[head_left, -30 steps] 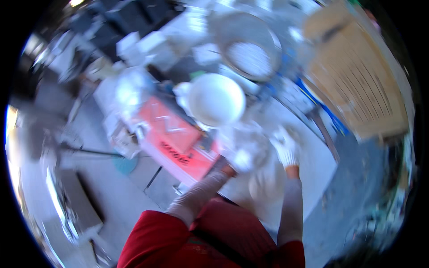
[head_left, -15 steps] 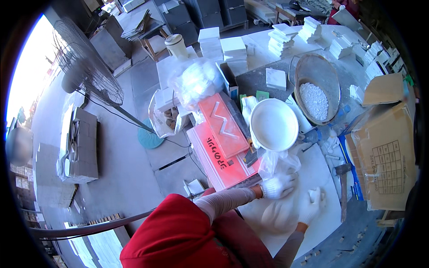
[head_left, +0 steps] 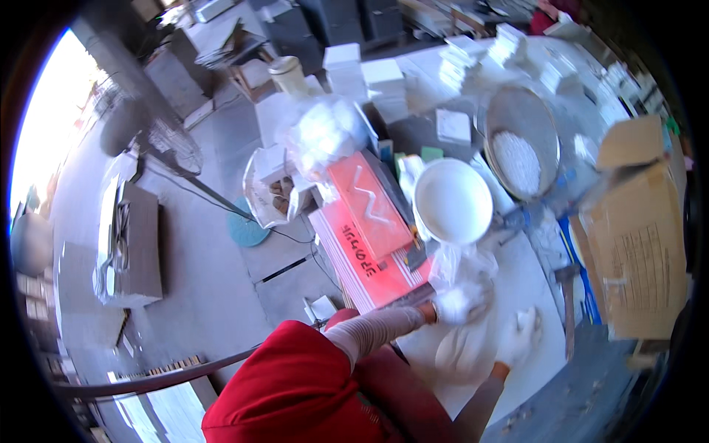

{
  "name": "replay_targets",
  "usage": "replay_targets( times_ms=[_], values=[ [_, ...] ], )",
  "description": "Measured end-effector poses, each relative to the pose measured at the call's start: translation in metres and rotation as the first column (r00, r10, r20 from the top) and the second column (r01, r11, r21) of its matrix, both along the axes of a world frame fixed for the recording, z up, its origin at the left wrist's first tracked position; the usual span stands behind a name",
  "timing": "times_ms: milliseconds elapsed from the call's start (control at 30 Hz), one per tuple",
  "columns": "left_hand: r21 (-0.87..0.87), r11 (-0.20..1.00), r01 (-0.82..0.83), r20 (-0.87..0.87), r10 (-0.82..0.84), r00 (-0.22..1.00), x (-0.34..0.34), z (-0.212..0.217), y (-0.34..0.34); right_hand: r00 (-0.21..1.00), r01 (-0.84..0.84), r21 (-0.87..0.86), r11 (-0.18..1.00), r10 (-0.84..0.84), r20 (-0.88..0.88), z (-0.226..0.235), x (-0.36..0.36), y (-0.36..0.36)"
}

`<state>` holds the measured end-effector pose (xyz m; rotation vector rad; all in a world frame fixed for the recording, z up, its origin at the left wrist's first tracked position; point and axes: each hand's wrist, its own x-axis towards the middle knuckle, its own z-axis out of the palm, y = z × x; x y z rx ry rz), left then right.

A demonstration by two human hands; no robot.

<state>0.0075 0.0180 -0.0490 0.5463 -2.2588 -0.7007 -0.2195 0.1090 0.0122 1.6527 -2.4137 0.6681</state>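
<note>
A white table point(head_left: 533, 275) spans the lower right. Centre right, a white bucket point(head_left: 453, 201); below it, a clear plastic bag point(head_left: 461, 264), touching the left hand point(head_left: 464, 304), too blurred to tell its grip. Lower right, the right hand point(head_left: 519, 336) is half-curled.

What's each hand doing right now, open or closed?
Left hand: at the clear plastic bag; too blurred to tell if its grip is closed.
Right hand: over the white board, no held thing visible; open or closed, can't tell.
</note>
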Motion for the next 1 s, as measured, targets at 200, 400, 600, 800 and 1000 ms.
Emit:
replay_targets(
  times_ms=[200,400,600,800,1000],
  values=[
    [-0.092,0.995,0.037,0.012,-0.036,0.999,0.001,-0.007,-0.012,0.999,-0.054,-0.032,0.998,0.054,-0.007,0.003,0.017,0.028],
    [0.027,0.999,-0.041,0.062,0.039,0.997,-0.008,0.049,-0.015,0.991,0.074,0.031,0.997,-0.077,0.106,0.018,0.008,0.013],
    [0.024,0.999,-0.032,-0.012,0.033,0.999,-0.009,0.054,-0.014,0.928,-0.093,0.040,0.995,0.072,0.366,0.012,0.033,-0.027],
    [0.097,0.995,-0.017,-0.026,0.019,0.999,-0.005,0.046,-0.013,0.965,-0.262,0.206,0.943,0.256,0.059,0.014,0.037,-0.012],
    [-0.027,0.997,-0.072,0.001,0.072,0.997,-0.008,0.050,-0.010,0.973,-0.182,0.007,0.983,0.179,0.149,0.030,0.020,0.033]
  ],
)
